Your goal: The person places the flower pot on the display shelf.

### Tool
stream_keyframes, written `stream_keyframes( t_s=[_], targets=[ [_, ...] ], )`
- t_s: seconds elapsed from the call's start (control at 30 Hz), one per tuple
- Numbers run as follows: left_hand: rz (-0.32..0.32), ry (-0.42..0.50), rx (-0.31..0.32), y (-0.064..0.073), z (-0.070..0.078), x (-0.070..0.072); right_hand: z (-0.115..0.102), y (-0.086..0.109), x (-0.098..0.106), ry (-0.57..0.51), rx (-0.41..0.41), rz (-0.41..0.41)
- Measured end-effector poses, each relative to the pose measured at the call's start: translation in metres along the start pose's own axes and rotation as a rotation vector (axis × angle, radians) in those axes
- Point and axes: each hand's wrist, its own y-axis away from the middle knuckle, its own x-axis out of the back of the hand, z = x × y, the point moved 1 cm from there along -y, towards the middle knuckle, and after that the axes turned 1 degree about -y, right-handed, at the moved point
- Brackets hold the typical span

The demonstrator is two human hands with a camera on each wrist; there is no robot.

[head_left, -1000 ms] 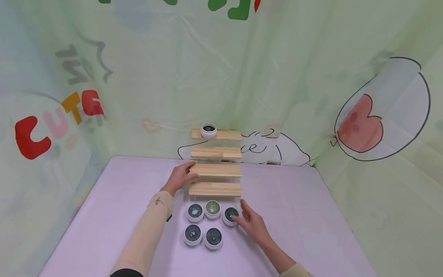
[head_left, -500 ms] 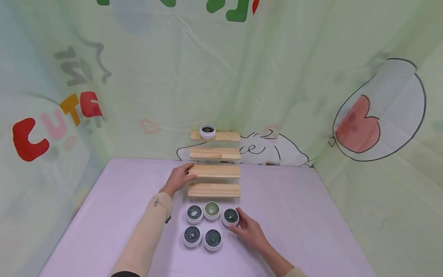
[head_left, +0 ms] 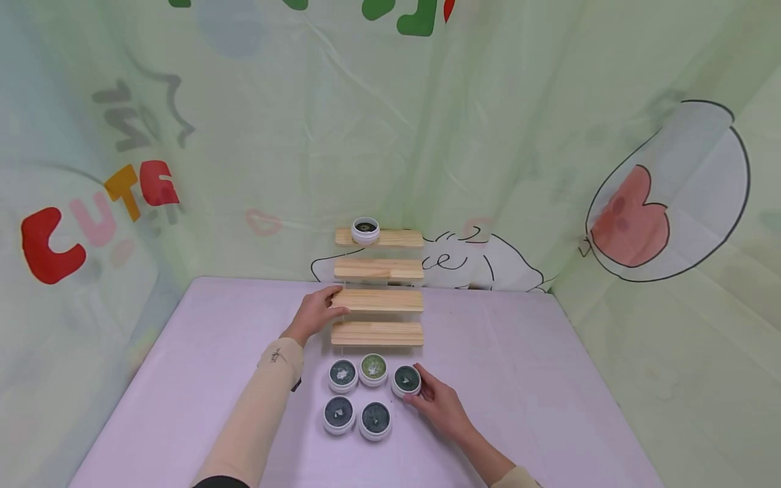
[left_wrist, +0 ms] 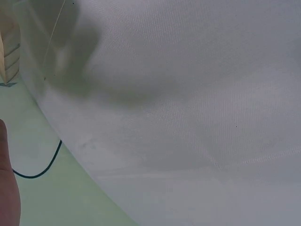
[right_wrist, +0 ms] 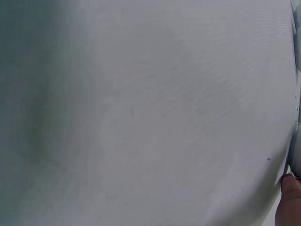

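My left hand (head_left: pixel 316 314) grips the left end of a stepped wooden display stand (head_left: pixel 378 301), its thumb lying along the front of a middle plank. On the table before the stand, my right hand (head_left: pixel 441 404) holds the right side of a small round white pot (head_left: pixel 406 381) with a dark green top, thumb in front and fingers behind. Similar pots stand to its left: one with a light green top (head_left: pixel 373 369), and several darker ones, including a dark grey pot (head_left: pixel 375 420) nearest the front. In the right wrist view only a thumb (right_wrist: pixel 289 202) shows at the lower right edge.
Another white pot (head_left: pixel 365 231) stands on the top plank, left of its middle. A pale lilac cloth covers the table (head_left: pixel 506 379). Printed green curtains (head_left: pixel 274 135) hang behind and at both sides.
My right hand has closed in on the dark green pot and now grips its right side. The left hand stays at the stand's left end.
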Motion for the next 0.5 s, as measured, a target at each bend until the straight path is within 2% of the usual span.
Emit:
stream_keyframes(
  t_s=[0.5],
  targets=[
    [-0.009, 0.004, 0.022, -0.0008, 0.0017, -0.0008, 0.0024, -0.0038, -0.0034, -0.073, -0.024, 0.010]
  ],
)
